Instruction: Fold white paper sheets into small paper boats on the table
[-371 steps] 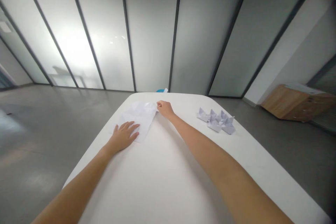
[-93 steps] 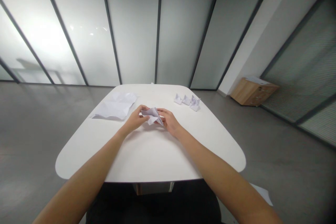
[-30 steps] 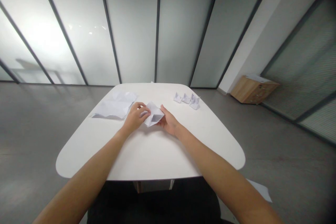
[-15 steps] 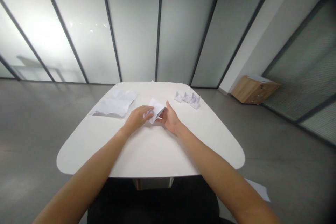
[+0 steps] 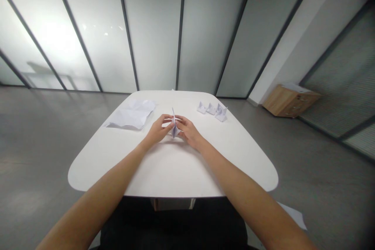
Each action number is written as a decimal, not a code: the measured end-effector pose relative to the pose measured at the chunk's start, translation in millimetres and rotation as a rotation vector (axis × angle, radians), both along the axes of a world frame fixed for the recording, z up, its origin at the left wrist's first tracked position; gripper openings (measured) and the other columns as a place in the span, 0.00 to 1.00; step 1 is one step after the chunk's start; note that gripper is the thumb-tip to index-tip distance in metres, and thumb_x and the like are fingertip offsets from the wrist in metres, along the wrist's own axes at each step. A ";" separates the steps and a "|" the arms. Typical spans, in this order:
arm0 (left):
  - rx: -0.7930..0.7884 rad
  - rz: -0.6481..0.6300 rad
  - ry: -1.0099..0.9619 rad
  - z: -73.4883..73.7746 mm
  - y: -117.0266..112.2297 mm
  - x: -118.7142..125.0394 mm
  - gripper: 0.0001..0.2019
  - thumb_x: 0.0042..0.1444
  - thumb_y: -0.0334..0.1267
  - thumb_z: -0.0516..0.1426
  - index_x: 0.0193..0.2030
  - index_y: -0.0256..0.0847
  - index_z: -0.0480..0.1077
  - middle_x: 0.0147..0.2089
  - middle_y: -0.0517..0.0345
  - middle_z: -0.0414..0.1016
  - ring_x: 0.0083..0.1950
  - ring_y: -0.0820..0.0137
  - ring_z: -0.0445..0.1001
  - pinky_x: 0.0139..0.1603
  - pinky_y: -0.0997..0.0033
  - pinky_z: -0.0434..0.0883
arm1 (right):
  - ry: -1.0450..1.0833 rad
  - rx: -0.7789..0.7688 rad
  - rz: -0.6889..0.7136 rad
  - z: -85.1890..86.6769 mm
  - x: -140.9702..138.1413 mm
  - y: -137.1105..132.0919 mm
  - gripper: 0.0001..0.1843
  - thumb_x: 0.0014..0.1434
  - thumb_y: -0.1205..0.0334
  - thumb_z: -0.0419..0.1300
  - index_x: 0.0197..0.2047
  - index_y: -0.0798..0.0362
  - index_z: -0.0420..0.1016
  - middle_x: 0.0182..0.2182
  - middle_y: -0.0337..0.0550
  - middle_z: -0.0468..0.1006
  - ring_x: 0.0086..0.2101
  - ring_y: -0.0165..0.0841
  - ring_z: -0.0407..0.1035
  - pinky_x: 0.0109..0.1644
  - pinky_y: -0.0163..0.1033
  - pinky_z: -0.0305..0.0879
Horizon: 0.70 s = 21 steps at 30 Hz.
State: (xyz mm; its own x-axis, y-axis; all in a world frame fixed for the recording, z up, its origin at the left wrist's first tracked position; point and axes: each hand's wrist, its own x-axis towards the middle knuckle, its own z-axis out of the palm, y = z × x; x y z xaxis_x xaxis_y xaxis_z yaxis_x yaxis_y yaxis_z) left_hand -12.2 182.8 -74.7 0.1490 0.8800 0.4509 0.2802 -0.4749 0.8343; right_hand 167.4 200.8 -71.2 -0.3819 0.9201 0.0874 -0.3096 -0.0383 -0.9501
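Between my two hands, above the middle of the white table point(image 5: 175, 172), stands a folded piece of white paper point(image 5: 174, 129), seen nearly edge-on. My left hand point(image 5: 159, 128) grips it from the left, thumb toward me and fingers behind. From the right, my right hand point(image 5: 188, 129) pinches it with thumb and fingers. Its layers look slightly parted at the lower end; the fingers cover much of its sides.
Several small folded paper pieces point(image 5: 211, 109) stand at the table's far right. A stack of white paper sheets point(image 5: 131, 115) lies at the far left. A wooden cabinet point(image 5: 290, 100) stands on the floor to the right; a paper sheet point(image 5: 293, 215) shows at lower right.
The folded paper has turned from showing a broad flat face to standing edge-on. My right hand has turned its fingers over and closed in, so both hands now face each other around the paper.
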 end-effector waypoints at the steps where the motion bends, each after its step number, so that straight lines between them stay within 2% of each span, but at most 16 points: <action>1: 0.002 -0.030 -0.024 0.4 -0.2 -0.6 0.26 0.62 0.52 0.61 0.62 0.42 0.66 0.65 0.42 0.70 0.64 0.53 0.73 0.56 0.53 0.77 | -0.007 0.010 -0.001 0.6 0.1 -1.0 0.26 0.54 0.51 0.71 0.56 0.43 0.77 0.52 0.44 0.79 0.44 0.37 0.75 0.41 0.40 0.75; 5: -0.022 -0.136 -0.010 1.2 -0.3 -3.9 0.38 0.59 0.53 0.64 0.72 0.44 0.59 0.74 0.40 0.57 0.69 0.48 0.66 0.59 0.51 0.76 | -0.028 0.030 0.014 2.1 0.9 -2.3 0.25 0.59 0.50 0.68 0.59 0.40 0.75 0.52 0.42 0.79 0.46 0.36 0.74 0.41 0.38 0.75; 11: 0.006 -0.133 0.079 -0.8 0.2 -7.2 0.33 0.64 0.43 0.57 0.75 0.47 0.58 0.73 0.50 0.63 0.70 0.56 0.66 0.68 0.55 0.67 | -0.066 0.000 -0.058 2.9 2.3 -0.8 0.18 0.66 0.48 0.59 0.55 0.44 0.78 0.52 0.45 0.79 0.42 0.34 0.74 0.36 0.37 0.76; 14: -0.005 -0.059 0.136 -2.1 0.3 -7.8 0.37 0.59 0.36 0.57 0.75 0.47 0.56 0.70 0.51 0.68 0.64 0.59 0.73 0.61 0.61 0.73 | -0.056 0.021 -0.042 4.8 1.0 -3.9 0.16 0.66 0.51 0.61 0.54 0.45 0.79 0.50 0.45 0.80 0.38 0.32 0.74 0.37 0.37 0.77; 17: 0.020 0.074 0.187 -2.8 1.0 -8.8 0.41 0.53 0.30 0.57 0.75 0.46 0.56 0.63 0.53 0.75 0.56 0.61 0.78 0.58 0.63 0.74 | -0.058 0.041 0.008 6.3 -2.8 -8.6 0.16 0.64 0.56 0.64 0.54 0.46 0.79 0.50 0.45 0.79 0.36 0.30 0.74 0.39 0.40 0.79; 21: 0.053 0.197 0.126 -3.7 3.4 -11.6 0.42 0.49 0.27 0.57 0.74 0.43 0.58 0.63 0.52 0.75 0.57 0.60 0.77 0.59 0.62 0.73 | -0.093 0.089 0.025 1.9 -5.5 -7.3 0.14 0.61 0.60 0.66 0.50 0.48 0.81 0.50 0.45 0.80 0.37 0.32 0.74 0.40 0.42 0.80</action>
State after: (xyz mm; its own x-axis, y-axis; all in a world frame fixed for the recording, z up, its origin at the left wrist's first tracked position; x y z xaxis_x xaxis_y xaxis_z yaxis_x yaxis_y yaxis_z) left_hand -23.8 186.2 -78.4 0.0350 0.8732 0.4862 0.4722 -0.4432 0.7620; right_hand 161.9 193.5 -69.3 -0.4152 0.9002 0.1313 -0.2198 0.0407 -0.9747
